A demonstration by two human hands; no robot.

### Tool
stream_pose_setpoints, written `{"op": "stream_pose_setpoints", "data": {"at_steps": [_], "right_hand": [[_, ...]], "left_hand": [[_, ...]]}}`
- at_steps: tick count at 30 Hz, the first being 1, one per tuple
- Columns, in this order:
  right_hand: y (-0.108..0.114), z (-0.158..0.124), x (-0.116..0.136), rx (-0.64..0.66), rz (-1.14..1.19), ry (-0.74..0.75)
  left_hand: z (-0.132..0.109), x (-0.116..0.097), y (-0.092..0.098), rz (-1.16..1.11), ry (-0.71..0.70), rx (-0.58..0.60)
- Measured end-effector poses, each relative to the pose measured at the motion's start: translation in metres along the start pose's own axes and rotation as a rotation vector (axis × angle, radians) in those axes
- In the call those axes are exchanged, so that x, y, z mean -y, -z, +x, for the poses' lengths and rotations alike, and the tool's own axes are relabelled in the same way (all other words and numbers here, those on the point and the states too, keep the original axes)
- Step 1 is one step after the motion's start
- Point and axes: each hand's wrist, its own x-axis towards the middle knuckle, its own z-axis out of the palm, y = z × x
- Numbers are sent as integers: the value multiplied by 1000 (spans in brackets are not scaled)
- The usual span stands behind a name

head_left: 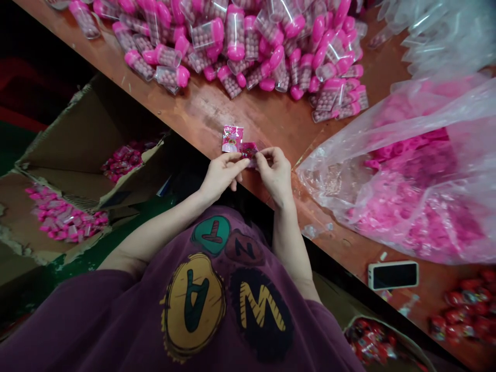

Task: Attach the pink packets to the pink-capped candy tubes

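Note:
Near the table's front edge, my left hand (223, 174) and my right hand (276, 173) come together over a small dark pink packet (249, 150). Thumb and fingers of each hand pinch one side of it. Just behind my left fingertips, a lighter pink printed sachet (232, 138) lies flat on the table. Further back is a large heap of clear tubes with pink caps (235, 33), filled with small pale pink balls. My fingers partly cover the packet, so its lower part is hidden.
To the right, a clear plastic bag (333, 170) holds pink parts, with clear empty tubes (453, 36) behind. A phone (393, 275) lies near red wrapped items (465, 305). Cardboard boxes (65, 129) on the left hold pink pieces (70, 217); another red-filled box (372, 341) stands below.

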Motion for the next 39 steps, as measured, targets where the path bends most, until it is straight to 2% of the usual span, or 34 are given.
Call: {"op": "stream_pose_setpoints", "data": {"at_steps": [2, 7, 10, 13, 18, 22, 25, 28, 31, 36, 38, 39], "right_hand": [[2, -3, -2, -7, 130, 7], [0, -5, -10, -11, 417, -37], [-4, -7, -13, 20, 503, -26], [-7, -9, -16, 56, 503, -28], [-8, -6, -20, 19, 324, -16], [-8, -7, -14, -13, 416, -28], [-9, -11, -7, -19, 516, -49], [-11, -14, -7, 20, 547, -65], [-9, -11, -9, 42, 385, -51], [10, -2, 4, 50, -460, -20], [16, -3, 14, 19, -654, -37], [17, -5, 19, -20, -661, -27]], "left_hand": [[6, -6, -5, -13, 24, 29], [14, -10, -10, -39, 116, -31], [10, -8, -9, -54, 132, 57], [7, -5, -6, -73, 157, 114], [8, 0, -4, 32, 112, -2], [3, 5, 0, 87, 91, -7], [-4, 7, 2, 37, 125, 47], [-6, 7, 3, -104, 142, 127], [-2, 6, 6, -189, 103, 88], [1, -4, 14, -210, 67, -13], [-1, -7, 15, -231, 85, -23], [-2, -8, 15, -242, 89, -23]]}}
